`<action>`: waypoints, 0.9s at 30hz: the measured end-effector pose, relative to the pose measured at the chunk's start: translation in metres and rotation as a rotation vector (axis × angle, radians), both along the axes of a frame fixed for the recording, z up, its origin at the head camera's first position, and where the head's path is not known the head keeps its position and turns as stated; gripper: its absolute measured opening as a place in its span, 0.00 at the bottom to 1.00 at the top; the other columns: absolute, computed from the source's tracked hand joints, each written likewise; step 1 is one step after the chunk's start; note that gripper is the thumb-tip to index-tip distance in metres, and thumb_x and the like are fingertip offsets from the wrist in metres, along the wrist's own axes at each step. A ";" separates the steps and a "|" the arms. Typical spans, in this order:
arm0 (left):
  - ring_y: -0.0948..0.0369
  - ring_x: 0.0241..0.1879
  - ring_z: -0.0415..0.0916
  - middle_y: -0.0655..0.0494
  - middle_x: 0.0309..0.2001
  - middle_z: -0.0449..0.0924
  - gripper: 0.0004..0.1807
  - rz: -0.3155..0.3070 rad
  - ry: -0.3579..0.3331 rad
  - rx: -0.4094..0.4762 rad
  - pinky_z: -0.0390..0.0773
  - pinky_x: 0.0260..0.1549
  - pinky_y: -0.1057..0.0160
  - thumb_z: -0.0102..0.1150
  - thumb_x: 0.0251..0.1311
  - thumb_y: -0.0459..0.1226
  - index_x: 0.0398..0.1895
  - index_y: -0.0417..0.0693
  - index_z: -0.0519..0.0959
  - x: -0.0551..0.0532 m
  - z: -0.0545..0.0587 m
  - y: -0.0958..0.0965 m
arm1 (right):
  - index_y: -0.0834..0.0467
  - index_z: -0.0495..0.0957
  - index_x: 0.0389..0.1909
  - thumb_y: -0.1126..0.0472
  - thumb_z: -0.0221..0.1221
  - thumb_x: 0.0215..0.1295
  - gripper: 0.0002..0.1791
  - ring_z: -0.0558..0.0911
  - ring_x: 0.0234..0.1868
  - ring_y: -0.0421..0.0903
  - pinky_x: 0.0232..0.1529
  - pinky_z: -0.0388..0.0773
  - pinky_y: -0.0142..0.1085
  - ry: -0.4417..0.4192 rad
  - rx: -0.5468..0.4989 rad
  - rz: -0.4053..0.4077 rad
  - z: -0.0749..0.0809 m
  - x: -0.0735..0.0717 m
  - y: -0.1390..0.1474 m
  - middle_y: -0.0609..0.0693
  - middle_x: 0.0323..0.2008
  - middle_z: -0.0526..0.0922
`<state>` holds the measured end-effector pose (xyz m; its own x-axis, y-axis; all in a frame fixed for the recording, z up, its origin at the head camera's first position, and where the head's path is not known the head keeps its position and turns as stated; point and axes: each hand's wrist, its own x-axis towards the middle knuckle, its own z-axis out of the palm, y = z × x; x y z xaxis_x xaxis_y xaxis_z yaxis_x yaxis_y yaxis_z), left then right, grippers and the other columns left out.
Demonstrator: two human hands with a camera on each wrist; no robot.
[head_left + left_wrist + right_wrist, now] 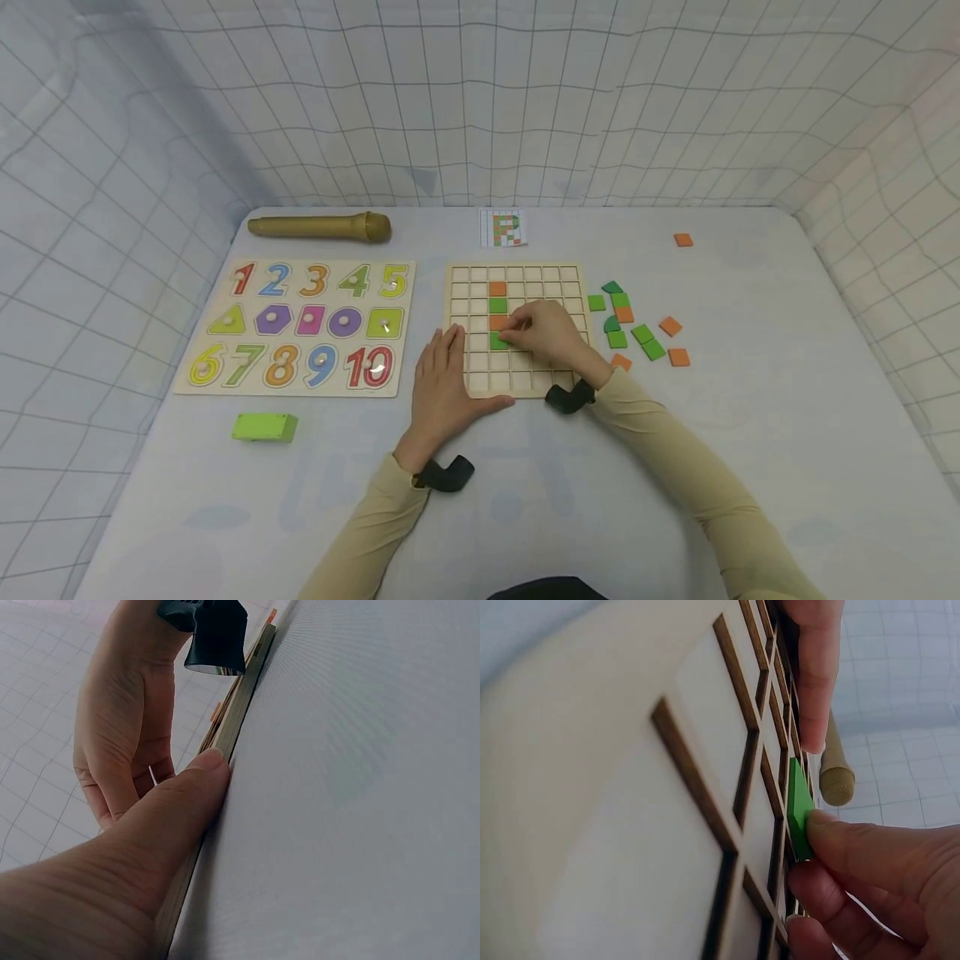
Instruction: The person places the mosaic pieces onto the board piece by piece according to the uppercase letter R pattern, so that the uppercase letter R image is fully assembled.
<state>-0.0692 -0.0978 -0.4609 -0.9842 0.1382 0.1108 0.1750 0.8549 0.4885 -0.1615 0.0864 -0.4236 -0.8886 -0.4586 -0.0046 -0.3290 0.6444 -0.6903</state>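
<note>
A wooden grid board [528, 390] lies on the table with a column of orange and green square tiles in it. My right hand [551, 335] pinches a green square tile [800, 814] between thumb and fingertips, at a cell below an orange tile [497, 322]. In the right wrist view this tile stands tilted against the grid ridges. My left hand [441, 385] rests at the board's front left corner, fingers straight along the left side. Its thumb [187, 784] presses along the front edge in the left wrist view.
Loose green and orange tiles [648, 342] lie right of the board. A pattern card [504, 228] is behind it. On the left are a number puzzle [296, 329], a gold microphone [322, 227] and a green block [264, 427]. A gridded cloth wall surrounds the table.
</note>
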 end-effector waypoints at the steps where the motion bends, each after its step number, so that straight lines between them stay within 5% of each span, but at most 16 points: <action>1: 0.48 0.71 0.38 0.44 0.71 0.50 0.66 0.000 -0.001 -0.001 0.45 0.66 0.49 0.67 0.36 0.68 0.73 0.38 0.51 0.000 0.000 0.000 | 0.54 0.86 0.26 0.56 0.67 0.58 0.06 0.72 0.19 0.41 0.21 0.66 0.33 -0.003 0.000 0.000 0.000 0.000 0.000 0.42 0.21 0.80; 11: 0.49 0.71 0.38 0.45 0.71 0.50 0.66 -0.001 0.001 -0.005 0.44 0.66 0.50 0.67 0.36 0.68 0.73 0.39 0.51 0.000 -0.001 0.000 | 0.54 0.86 0.26 0.56 0.67 0.57 0.06 0.74 0.23 0.40 0.25 0.68 0.33 -0.010 0.021 0.020 0.003 0.000 0.001 0.43 0.25 0.82; 18: 0.49 0.72 0.37 0.45 0.72 0.49 0.67 0.002 -0.007 -0.002 0.44 0.66 0.49 0.67 0.36 0.68 0.73 0.40 0.50 0.000 -0.001 -0.001 | 0.54 0.86 0.30 0.56 0.66 0.59 0.06 0.73 0.26 0.41 0.27 0.68 0.34 -0.006 0.034 0.114 0.004 -0.003 0.004 0.42 0.27 0.81; 27: 0.49 0.72 0.37 0.45 0.72 0.49 0.67 0.001 -0.005 0.007 0.44 0.66 0.48 0.67 0.35 0.68 0.73 0.39 0.50 0.000 -0.002 -0.001 | 0.54 0.86 0.33 0.56 0.64 0.62 0.06 0.74 0.27 0.40 0.29 0.71 0.35 0.103 -0.042 0.213 0.004 -0.020 0.021 0.41 0.30 0.82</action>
